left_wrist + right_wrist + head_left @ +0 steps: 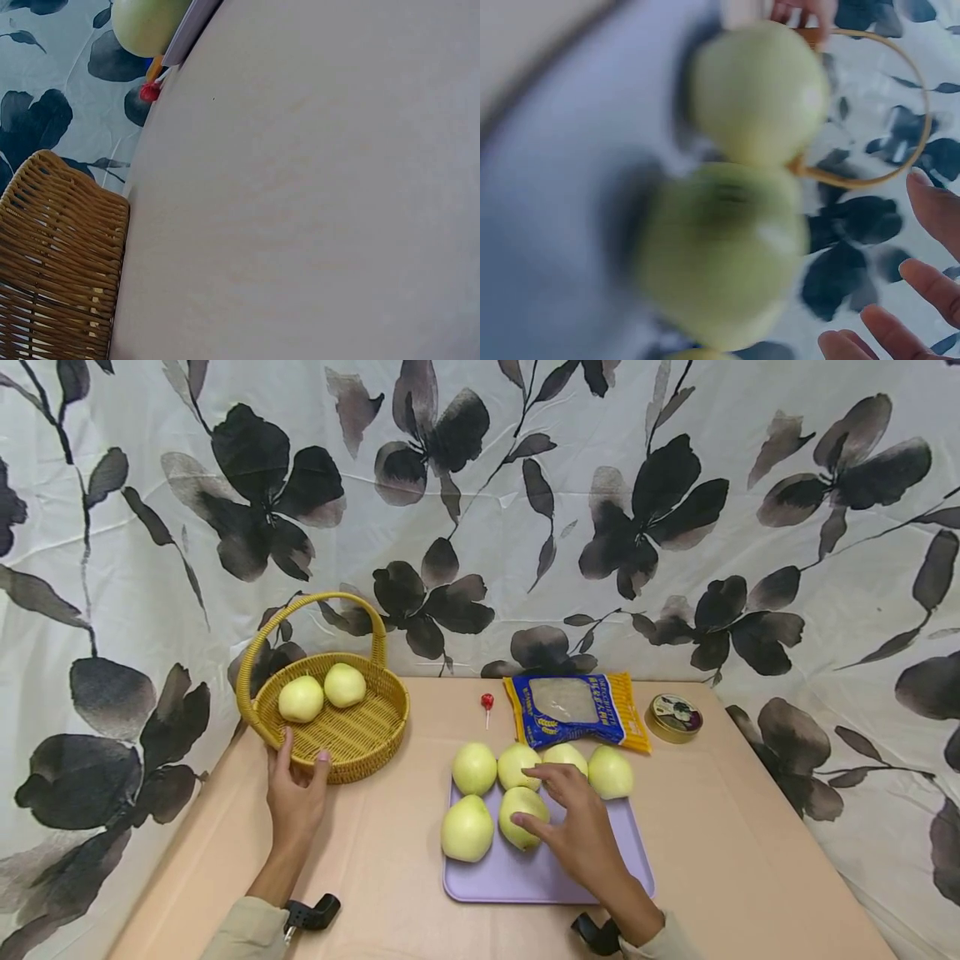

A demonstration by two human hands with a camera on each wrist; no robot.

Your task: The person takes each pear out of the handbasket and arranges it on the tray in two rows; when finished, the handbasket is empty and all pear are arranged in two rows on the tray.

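Note:
A woven yellow basket (378,752) with a tall handle stands at the left, holding two pale yellow-green pears (345,685). My left hand (294,797) grips its near left side, thumb against the outer wall; the left wrist view shows only the wicker wall (64,255). Several similar pears sit on a lilac tray (517,887). Above the tray, my right hand (581,827) spreads thumb and fingers about the near middle pear (522,810). In the right wrist view, those fingers (930,289) stand apart from the blurred pears (724,255).
Behind the tray lie a red lollipop (487,702) and a blue and yellow food packet (573,706). A round tin (675,717) is at the back right. A floral cloth (540,527) hangs along the table's back edge.

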